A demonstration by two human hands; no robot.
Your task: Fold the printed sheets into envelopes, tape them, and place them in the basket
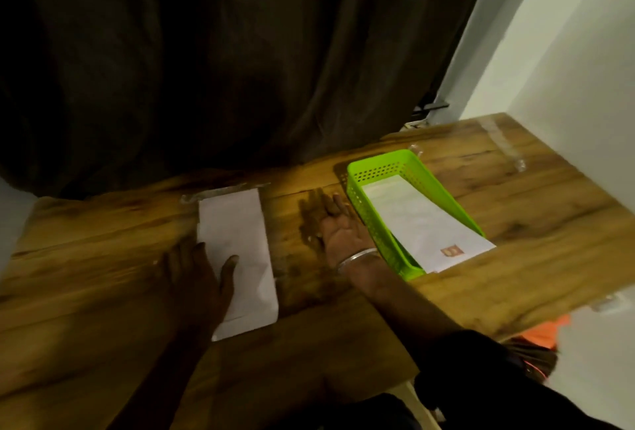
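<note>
Here, the left hand (202, 271) lies flat on a folded sheet (237, 258) at frame centre — the right hand (331, 223), spread empty, rests beside the green basket (371, 220); taping likely comes next.

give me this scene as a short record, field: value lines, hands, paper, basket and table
left hand: resting flat on the near left part of the folded white sheet, holding nothing
right hand: open, palm up, on the table just left of the basket, empty
folded white sheet: lying flat on the table, long side running away from the person
green basket: perforated plastic, on the table to the right
white envelope: inside the basket, near end sticking out over the rim, small orange print
table: wood grain
</note>
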